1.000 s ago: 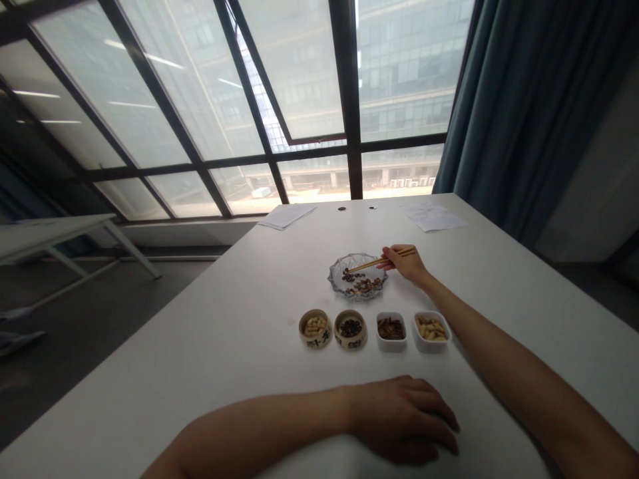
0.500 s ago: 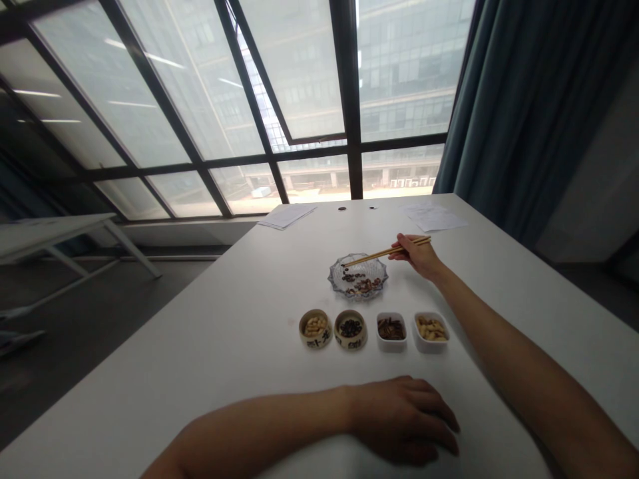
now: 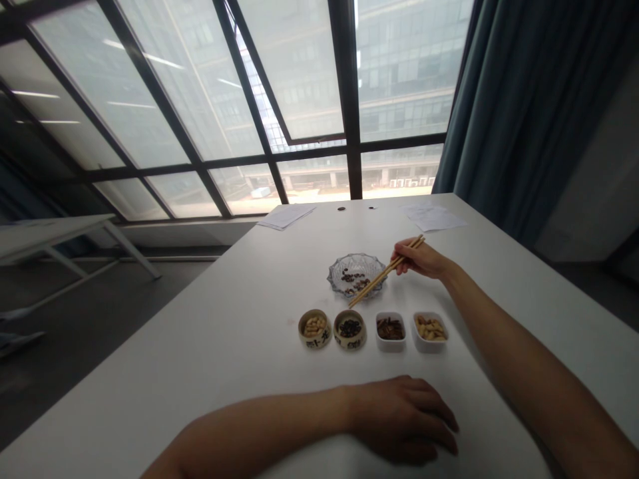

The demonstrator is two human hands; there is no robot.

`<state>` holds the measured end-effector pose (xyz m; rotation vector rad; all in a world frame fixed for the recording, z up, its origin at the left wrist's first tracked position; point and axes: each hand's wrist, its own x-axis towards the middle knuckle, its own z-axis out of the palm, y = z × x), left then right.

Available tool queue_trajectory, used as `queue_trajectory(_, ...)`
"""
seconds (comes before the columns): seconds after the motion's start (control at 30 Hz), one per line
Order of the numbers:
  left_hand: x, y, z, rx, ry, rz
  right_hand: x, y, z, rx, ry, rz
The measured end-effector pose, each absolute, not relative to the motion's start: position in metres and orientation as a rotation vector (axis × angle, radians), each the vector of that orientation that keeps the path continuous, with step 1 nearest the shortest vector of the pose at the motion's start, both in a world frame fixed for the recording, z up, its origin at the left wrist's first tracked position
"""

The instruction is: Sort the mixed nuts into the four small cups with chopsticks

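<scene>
My right hand (image 3: 418, 258) is closed round a pair of wooden chopsticks (image 3: 383, 274), whose tips point down and left, just above the second small bowl. A scalloped glass dish (image 3: 333, 283) behind them holds dark and reddish-brown pieces. In front stands a row: a round bowl (image 3: 314, 341) of peanuts in shells, a round bowl (image 3: 350, 342) of dark beans or seeds, a white square dish (image 3: 391, 344) of brown strips, and another white dish (image 3: 430, 345) of yellowish-tan pieces. My left hand (image 3: 404, 419) lies flat on the table, fingers apart, holding nothing.
The white table (image 3: 239, 346) reaches back towards the windows. Papers (image 3: 287, 216) lie at its far left corner and more sheets (image 3: 434, 216) at the far right. A second table (image 3: 54, 233) stands off to the left, and a blue curtain (image 3: 514, 120) hangs at right.
The chopsticks have swung from the glass dish's far left side towards me, their tips now above the bowl of dark pieces. My left hand has stayed put.
</scene>
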<state>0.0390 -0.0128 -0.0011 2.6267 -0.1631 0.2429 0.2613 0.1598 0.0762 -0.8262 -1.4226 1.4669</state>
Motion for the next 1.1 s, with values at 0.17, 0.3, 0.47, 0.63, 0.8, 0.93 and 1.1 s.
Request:
queue_trajectory(0.17,0.040,-0.013,0.001,2.637,-0.169,0.258,0.258,0.169,0.072,-0.787,-1.267,1.295)
queue_trajectory(0.3,0.040,-0.014,0.003,2.638,-0.159,0.241,0.247,0.176,0.062,-0.856,-1.217,1.110)
queue_trajectory(0.47,0.040,-0.013,0.002,2.641,-0.157,0.219,0.229,0.179,0.050,-0.900,-1.286,1.062)
queue_trajectory(0.63,0.039,-0.013,0.002,2.615,-0.162,0.267,0.218,0.177,0.042,-0.905,-1.322,1.026)
queue_trajectory(0.8,0.040,-0.014,0.002,2.605,-0.136,0.229,0.217,0.177,0.040,-0.911,-1.331,1.024)
queue_trajectory(0.93,0.039,-0.013,0.001,2.622,-0.139,0.205,0.221,0.178,0.041,-0.893,-1.319,1.029)
queue_trajectory(1.1,0.040,-0.013,0.004,2.624,-0.119,0.169,0.221,0.177,0.042,-0.888,-1.346,1.077)
